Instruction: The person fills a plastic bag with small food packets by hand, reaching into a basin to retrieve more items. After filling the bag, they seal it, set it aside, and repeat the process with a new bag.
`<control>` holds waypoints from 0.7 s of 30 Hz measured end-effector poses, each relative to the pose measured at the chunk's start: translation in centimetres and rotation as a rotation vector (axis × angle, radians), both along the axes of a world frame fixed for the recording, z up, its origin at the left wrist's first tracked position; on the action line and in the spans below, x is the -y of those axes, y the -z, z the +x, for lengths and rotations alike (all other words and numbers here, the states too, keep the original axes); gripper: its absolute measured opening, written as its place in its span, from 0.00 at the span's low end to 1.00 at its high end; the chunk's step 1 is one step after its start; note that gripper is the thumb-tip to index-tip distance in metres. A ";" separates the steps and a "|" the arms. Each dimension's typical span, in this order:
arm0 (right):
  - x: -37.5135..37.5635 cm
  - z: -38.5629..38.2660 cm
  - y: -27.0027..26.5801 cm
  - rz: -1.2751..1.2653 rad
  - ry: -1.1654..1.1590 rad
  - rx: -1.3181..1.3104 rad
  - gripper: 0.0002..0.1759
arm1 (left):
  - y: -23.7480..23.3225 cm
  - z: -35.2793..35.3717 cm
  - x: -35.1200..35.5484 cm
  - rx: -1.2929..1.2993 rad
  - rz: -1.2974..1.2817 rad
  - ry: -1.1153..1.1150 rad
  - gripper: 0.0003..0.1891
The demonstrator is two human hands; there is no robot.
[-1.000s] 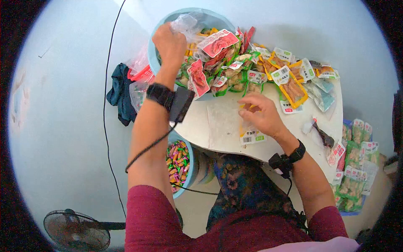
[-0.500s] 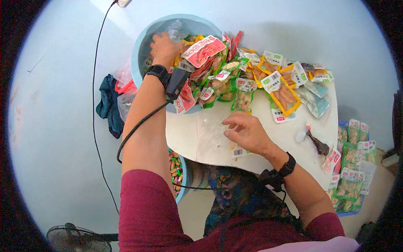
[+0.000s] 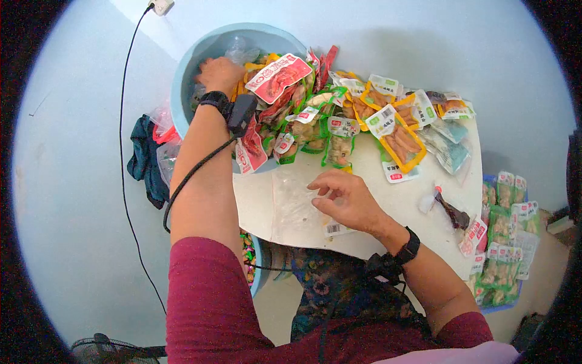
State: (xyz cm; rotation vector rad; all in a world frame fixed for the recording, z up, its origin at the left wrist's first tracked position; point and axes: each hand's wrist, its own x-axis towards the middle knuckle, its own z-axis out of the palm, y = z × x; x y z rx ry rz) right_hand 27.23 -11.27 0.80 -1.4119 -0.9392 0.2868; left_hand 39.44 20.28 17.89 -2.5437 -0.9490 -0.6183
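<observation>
Head cam view, biggest first: white table [image 3: 424,200] fills mid-frame, person seated at its near edge; blue basin [image 3: 254,31] sits at the table's far left corner, overfull; heap of snack packets [image 3: 339,115] spills from the basin across the far side of the table, with a big red packet [image 3: 277,77] on top at the basin rim and a yellow-edged packet [image 3: 397,139] further right; crate of green packets [image 3: 506,242] on the floor off the table's right side; dark cloth [image 3: 142,161] on the floor left of the basin; second blue tub [image 3: 257,276] under the table's near left edge, mostly hidden by the arm; clear bag [image 3: 291,203] lies flat on the bare near part of the table; left hand [image 3: 218,73] is down inside the basin at its left side, knuckles up, fingers buried among plastic and packets, so I cannot tell if it grips anything; black wrist unit with a cable running down that forearm; right hand [image 3: 342,197] lies palm down at the right edge of the clear bag, fingers half-curled and loose, pressing rather than clamping as far as I can see; barcoded packet [image 3: 336,229] pokes out from under that hand, toward the near table edge; small dark item [image 3: 451,209] lies near the table's right edge, well apart from both hands; wall socket [image 3: 159,6] at top, black cable hanging from it.
</observation>
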 end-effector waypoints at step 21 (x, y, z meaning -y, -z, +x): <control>-0.8 -0.7 0.2 -0.055 -0.028 -0.025 0.12 | 2.2 2.2 -8.1 0.070 -0.694 0.324 0.24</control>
